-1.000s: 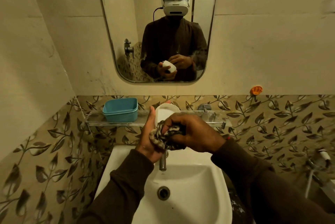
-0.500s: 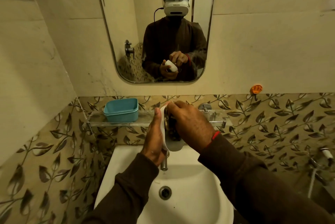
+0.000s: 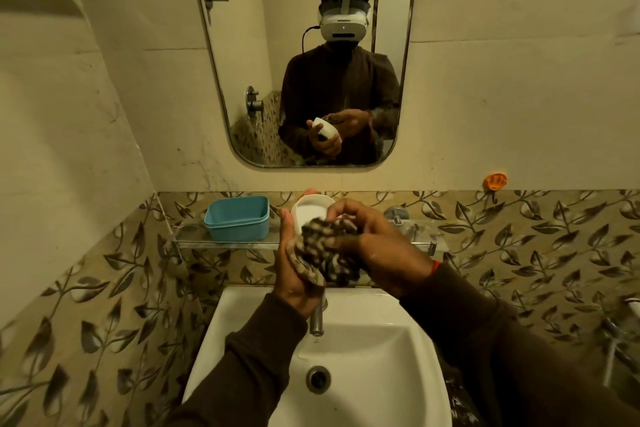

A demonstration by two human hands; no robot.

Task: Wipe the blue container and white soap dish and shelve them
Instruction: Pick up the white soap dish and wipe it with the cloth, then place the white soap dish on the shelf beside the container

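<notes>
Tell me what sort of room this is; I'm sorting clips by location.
A small bathroom, most likely in a home. A white washbasin with a metal tap sits under a wall mirror, with a glass shelf between them and leaf-patterned tiles on the wall.

Your single head camera looks forward and down, close above your hands (image 3: 346,246); the sink (image 3: 363,350) lies below the grip, the mirror (image 3: 242,80) above it

One blue container (image 3: 237,218), one white soap dish (image 3: 309,210), one patterned cloth (image 3: 325,248), two hands.
</notes>
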